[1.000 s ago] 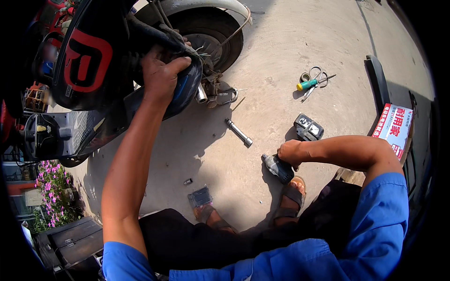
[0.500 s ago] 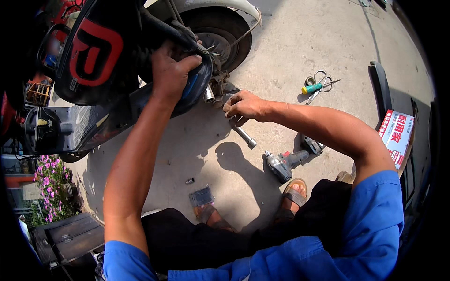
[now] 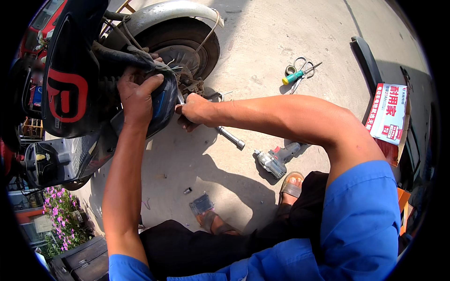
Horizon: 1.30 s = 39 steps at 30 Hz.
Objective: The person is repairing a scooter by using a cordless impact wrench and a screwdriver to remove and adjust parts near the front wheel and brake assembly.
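My left hand [image 3: 137, 96] clamped over glossy black-and-blue plastic scooter body panel [image 3: 161, 105], fingers curled on its upper edge, holding it up beside dark rubber rear wheel [image 3: 187, 49]

My right hand [image 3: 193, 110] closed at panel's lower edge, near wheel hub – seems pinched on small fastener or tool, too shadowed to tell

Risks: left grip slips, panel drops onto right knuckles; loose thin wires [image 3: 176, 70] snag or tear if panel twists; small part escapes pinch, rolls off on grey concrete ground [image 3: 262, 42] toward steel socket wrench [image 3: 230, 137] and grey cordless impact driver [image 3: 275, 159]
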Available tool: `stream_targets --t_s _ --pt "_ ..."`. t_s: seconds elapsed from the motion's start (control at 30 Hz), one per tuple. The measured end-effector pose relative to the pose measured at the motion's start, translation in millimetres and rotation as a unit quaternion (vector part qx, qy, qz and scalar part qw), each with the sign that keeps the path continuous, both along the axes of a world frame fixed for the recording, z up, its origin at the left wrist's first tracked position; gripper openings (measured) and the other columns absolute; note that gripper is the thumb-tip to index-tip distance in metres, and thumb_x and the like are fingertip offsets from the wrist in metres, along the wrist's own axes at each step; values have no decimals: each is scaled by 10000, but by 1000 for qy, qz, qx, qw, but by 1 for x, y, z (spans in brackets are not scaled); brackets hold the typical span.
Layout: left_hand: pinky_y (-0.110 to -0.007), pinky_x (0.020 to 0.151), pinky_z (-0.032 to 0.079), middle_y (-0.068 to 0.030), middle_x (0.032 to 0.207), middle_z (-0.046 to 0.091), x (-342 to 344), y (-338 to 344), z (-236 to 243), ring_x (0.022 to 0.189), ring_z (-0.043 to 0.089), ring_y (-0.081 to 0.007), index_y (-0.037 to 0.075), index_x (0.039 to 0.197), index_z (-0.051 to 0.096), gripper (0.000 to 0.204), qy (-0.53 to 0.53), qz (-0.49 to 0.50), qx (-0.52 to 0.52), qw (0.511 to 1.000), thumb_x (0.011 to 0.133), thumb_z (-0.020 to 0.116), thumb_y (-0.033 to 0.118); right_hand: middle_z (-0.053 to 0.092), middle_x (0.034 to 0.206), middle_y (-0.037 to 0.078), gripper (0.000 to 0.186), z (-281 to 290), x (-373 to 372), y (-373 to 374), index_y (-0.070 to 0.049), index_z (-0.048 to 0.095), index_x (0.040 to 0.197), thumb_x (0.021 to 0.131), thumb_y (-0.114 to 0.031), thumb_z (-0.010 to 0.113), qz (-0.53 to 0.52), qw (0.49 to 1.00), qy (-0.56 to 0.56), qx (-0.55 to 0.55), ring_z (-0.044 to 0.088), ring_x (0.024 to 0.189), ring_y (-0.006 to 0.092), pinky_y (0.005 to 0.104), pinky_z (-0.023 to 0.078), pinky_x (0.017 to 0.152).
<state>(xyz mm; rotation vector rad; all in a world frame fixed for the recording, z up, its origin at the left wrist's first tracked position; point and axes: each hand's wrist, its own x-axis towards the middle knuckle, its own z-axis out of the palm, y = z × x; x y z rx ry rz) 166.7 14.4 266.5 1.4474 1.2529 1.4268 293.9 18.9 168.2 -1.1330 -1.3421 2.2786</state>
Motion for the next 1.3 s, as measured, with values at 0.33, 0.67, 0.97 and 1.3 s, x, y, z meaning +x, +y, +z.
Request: stream_targets --t_s 0.33,0.67,0.97,1.3 --pt "-352 987 484 -175 1153 619 1 3 0 1102 608 -240 -48 1173 561 437 -8 -6 6 1000 744 612 -115 694 743 168 208 -93 54 -69 33 686 769 807 -137 573 600 726 -163 293 695 689 284 402 567 664" --pt "-345 1004 463 -162 1144 625 -2 1 -2 1104 609 -237 -35 1161 570 429 5 -7 13 1000 741 588 -122 693 933 168 174 -117 -5 -41 -45 672 901 751 -93 598 348 735 -223 537 665 945 348 418 542 813" --pt "-355 1007 460 -174 1167 615 -1 1 -2 1123 607 -255 -45 1218 534 489 8 -9 4 1000 739 595 -123 679 950 168 140 -167 -26 -59 -66 650 916 802 -130 601 343 717 -246 554 668 945 315 404 544 798" --pt "-349 986 465 -151 1155 610 4 2 0 1100 605 -239 -38 1206 527 503 -28 -5 -6 1000 713 585 -121 706 972 162 226 -140 -57 -44 -58 719 867 792 -181 545 290 788 -232 492 684 926 324 399 558 800"
